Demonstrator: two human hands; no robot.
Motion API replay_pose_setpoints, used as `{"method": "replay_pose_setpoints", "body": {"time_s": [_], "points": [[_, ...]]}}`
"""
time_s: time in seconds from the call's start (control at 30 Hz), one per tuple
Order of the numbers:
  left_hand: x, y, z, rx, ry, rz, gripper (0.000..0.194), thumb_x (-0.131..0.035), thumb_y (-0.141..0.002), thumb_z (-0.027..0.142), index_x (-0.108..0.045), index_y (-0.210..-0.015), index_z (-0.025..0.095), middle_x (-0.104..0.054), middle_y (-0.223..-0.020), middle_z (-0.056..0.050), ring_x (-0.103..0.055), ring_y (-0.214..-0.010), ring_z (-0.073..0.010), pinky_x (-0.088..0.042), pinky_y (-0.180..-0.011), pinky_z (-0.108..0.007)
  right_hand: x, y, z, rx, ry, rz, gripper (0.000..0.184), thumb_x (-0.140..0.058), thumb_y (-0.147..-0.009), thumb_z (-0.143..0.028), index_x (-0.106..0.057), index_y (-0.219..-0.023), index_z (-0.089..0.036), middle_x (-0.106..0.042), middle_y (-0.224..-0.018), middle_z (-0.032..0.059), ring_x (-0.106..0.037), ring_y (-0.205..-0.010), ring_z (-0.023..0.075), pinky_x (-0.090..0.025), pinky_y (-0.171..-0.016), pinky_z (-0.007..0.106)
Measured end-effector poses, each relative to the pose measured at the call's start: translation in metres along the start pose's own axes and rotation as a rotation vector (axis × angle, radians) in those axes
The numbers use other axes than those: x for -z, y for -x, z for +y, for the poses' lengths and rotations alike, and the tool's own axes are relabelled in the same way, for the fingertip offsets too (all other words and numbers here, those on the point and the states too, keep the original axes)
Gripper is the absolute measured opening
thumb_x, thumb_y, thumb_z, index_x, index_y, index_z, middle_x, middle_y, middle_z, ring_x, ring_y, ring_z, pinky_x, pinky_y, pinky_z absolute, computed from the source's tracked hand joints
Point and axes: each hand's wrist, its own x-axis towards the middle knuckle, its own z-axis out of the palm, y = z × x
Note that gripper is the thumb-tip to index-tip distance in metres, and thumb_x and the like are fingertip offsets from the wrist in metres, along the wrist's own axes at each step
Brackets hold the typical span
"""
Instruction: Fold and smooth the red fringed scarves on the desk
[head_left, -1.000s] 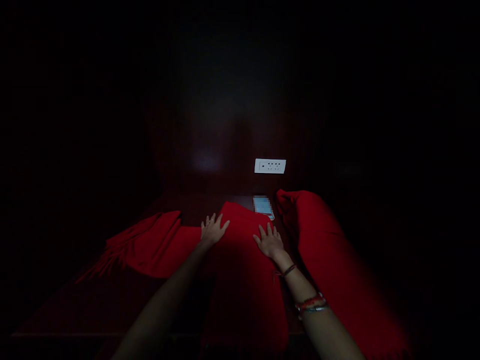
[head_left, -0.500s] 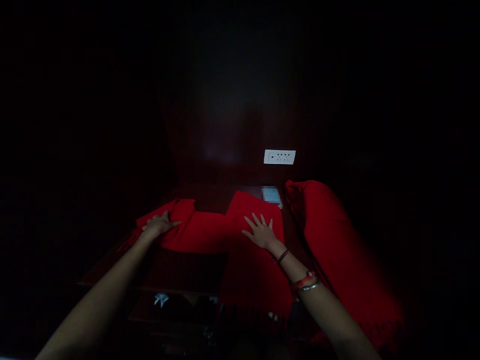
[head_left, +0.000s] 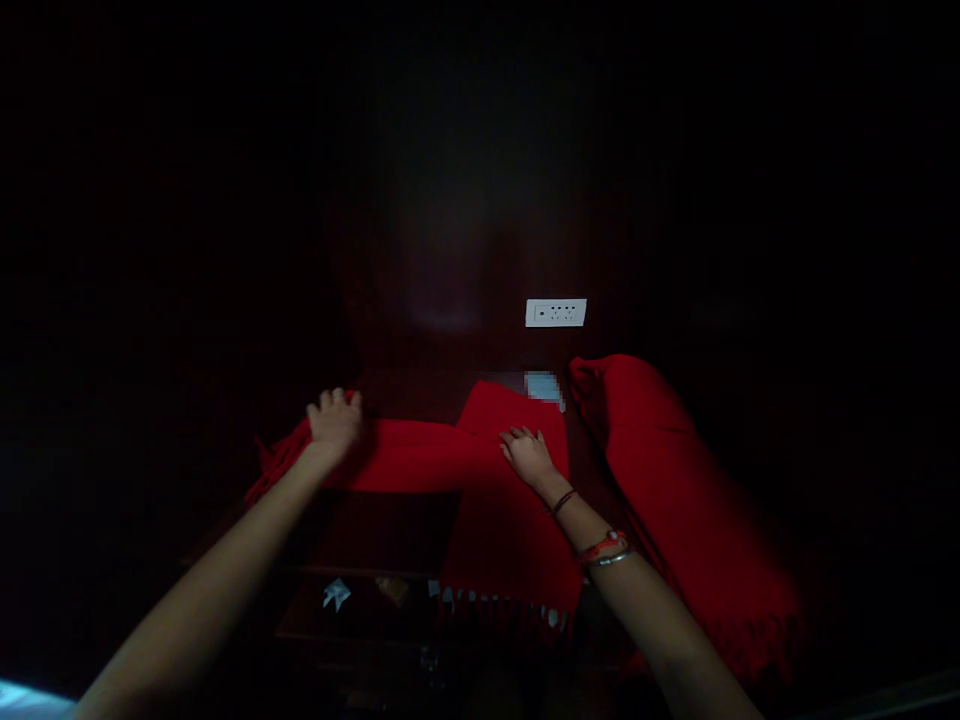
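Note:
A long red fringed scarf (head_left: 420, 465) lies across a dark wooden table (head_left: 390, 525), one end hanging over the front edge. My left hand (head_left: 334, 420) is curled closed on the scarf's left part near its fringe. My right hand (head_left: 527, 455) rests on the folded middle of the scarf with its fingers bent and pressed into the cloth. On that wrist are a dark band and red and silver bracelets. The room is very dark.
A second bulk of red cloth (head_left: 675, 490) drapes off the table's right side. A white wall socket (head_left: 556, 313) sits on the dark back panel, with a small pale blurred object (head_left: 544, 386) below it. Small light scraps (head_left: 337, 594) lie below the table's front edge.
My left hand went from the scarf's middle out to its left end and closed on it. My right hand's flat fingers curled. The view shifted, showing the hanging fringe.

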Motion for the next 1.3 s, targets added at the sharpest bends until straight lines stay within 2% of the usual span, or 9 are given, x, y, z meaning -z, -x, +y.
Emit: {"method": "replay_pose_setpoints", "body": {"time_s": [0.13, 0.3, 0.47, 0.6, 0.77, 0.9, 1.0, 1.17, 1.3], "points": [[-0.022, 0.006, 0.078, -0.412, 0.172, -0.063, 0.044, -0.033, -0.079, 0.037, -0.037, -0.119, 0.019, -0.029, -0.127, -0.007, -0.027, -0.116, -0.0209, -0.027, -0.092, -0.033, 0.007, 0.0, -0.002, 0.055, 0.036, 0.036, 0.033, -0.022, -0.086, -0.023, -0.053, -0.094, -0.015, -0.058, -0.091, 0.0098, -0.05, -0.088, 0.0153, -0.02, -0.09, 0.033], [-0.064, 0.002, 0.124, -0.553, 0.317, -0.122, 0.055, -0.044, -0.073, 0.031, -0.03, -0.124, 0.017, -0.025, -0.131, -0.008, -0.023, -0.119, -0.0198, -0.023, -0.095, -0.029, 0.01, 0.004, -0.004, 0.112, 0.004, 0.156, 0.031, -0.023, -0.086, -0.024, -0.053, -0.09, -0.016, -0.058, -0.09, 0.0069, -0.05, -0.088, 0.0136, -0.022, -0.089, 0.03], [-0.09, 0.001, 0.126, -0.514, 0.358, -0.11, 0.039, -0.03, -0.08, 0.026, -0.039, -0.118, 0.023, -0.034, -0.126, -0.003, -0.033, -0.114, -0.0148, -0.026, -0.094, -0.029, 0.009, 0.007, 0.003, 0.163, -0.096, 0.05, 0.032, -0.03, -0.083, -0.035, -0.054, -0.092, -0.017, -0.056, -0.095, 0.0064, -0.049, -0.09, 0.0135, -0.03, -0.08, 0.025], [-0.092, 0.0, 0.125, -0.481, 0.354, -0.097, 0.045, -0.031, -0.08, 0.029, -0.031, -0.124, 0.02, -0.032, -0.128, -0.005, -0.029, -0.116, -0.0149, -0.024, -0.095, -0.028, 0.015, -0.009, 0.019, 0.061, -0.219, 0.05, 0.033, -0.027, -0.084, -0.029, -0.058, -0.089, -0.016, -0.06, -0.092, 0.0052, -0.052, -0.084, 0.0109, -0.032, -0.075, 0.018], [-0.087, -0.003, 0.128, -0.459, 0.393, -0.093, 0.049, -0.025, -0.082, 0.029, -0.019, -0.129, 0.017, -0.033, -0.128, -0.006, -0.027, -0.118, -0.016, -0.021, -0.096, -0.031, 0.028, -0.069, 0.039, -0.124, -0.221, 0.032, 0.03, -0.031, -0.08, -0.017, -0.059, -0.092, -0.016, -0.061, -0.093, 0.0054, -0.054, -0.084, 0.012, -0.034, -0.07, 0.017], [-0.085, -0.003, 0.129, -0.407, 0.416, -0.017, 0.044, -0.017, -0.084, 0.027, -0.023, -0.127, 0.018, -0.038, -0.125, -0.004, -0.032, -0.115, -0.0133, -0.023, -0.094, -0.027, 0.03, -0.127, 0.039, -0.132, -0.215, -0.012, 0.027, -0.037, -0.077, -0.018, -0.062, -0.088, -0.014, -0.062, -0.092, 0.0091, -0.055, -0.084, 0.0152, -0.036, -0.067, 0.018], [-0.088, -0.002, 0.13, -0.366, 0.334, 0.012, 0.048, -0.022, -0.083, 0.038, -0.028, -0.126, 0.017, -0.038, -0.125, -0.007, -0.03, -0.116, -0.0182, -0.024, -0.094, -0.031, 0.023, -0.161, 0.029, -0.141, -0.234, -0.047, 0.025, -0.043, -0.076, -0.024, -0.062, -0.088, -0.013, -0.062, -0.092, 0.01, -0.056, -0.083, 0.0161, -0.037, -0.065, 0.018], [-0.094, 0.001, 0.131, -0.329, 0.257, 0.007, 0.07, -0.019, -0.077, 0.056, -0.029, -0.125, 0.007, -0.032, -0.128, -0.014, -0.024, -0.119, -0.0259, -0.022, -0.094, -0.038, 0.003, -0.192, 0.015, -0.199, -0.288, -0.088, 0.026, -0.053, -0.069, -0.026, -0.061, -0.09, -0.013, -0.062, -0.09, 0.0087, -0.058, -0.076, 0.0151, -0.039, -0.057, 0.017], [-0.091, 0.006, 0.13, -0.268, 0.251, -0.086, 0.082, -0.017, -0.071, 0.066, -0.027, -0.126, 0.007, -0.024, -0.131, -0.014, -0.015, -0.121, -0.03, -0.017, -0.095, -0.045, -0.002, -0.204, 0.02, -0.295, -0.308, 0.022, 0.032, -0.038, -0.075, -0.014, -0.054, -0.103, -0.015, -0.058, -0.1, 0.0064, -0.055, -0.088, 0.012, -0.039, -0.067, 0.015]]}}
